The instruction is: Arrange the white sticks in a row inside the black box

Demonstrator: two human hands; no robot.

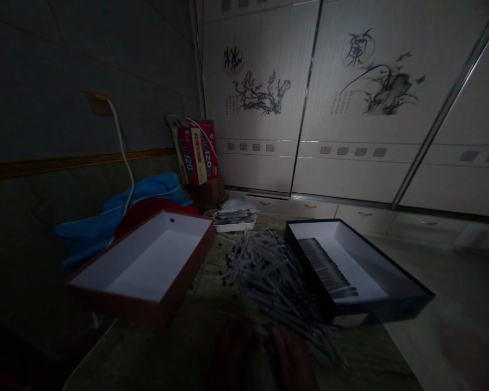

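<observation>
Both hands are close together at the near edge of the table, dark and partly blurred. My left hand [233, 347] is closed, and a thin stick projects from it to the upper left. My right hand [290, 355] is closed beside it, fingers bent. A pale slim pen-like tube [262, 330] shows between the fingertips of both hands; its details are too dark to read. Just beyond lies a loose heap of slim, clear pen-like tubes [269, 266]. Small black pieces [227, 283] are scattered at the heap's left side.
An open dark box [391, 307] at right holds a row of similar tubes [326, 269] along its left wall. At left stands an open red-brown box [122, 307] with a white inside. Behind are a white tray [234, 225], blue cloth [146, 190] and a red carton [198, 152].
</observation>
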